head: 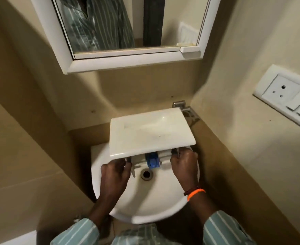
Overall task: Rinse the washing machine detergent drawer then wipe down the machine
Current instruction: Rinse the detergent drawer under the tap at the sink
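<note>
Both hands, left hand and right hand, grip the detergent drawer over the sink; I judge rinsing not begun, no water visible, machine wipe remaining

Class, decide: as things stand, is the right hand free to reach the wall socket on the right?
Probably not yet: the right hand grips the detergent drawer over the sink; nothing stands between it and the wall socket.
</note>
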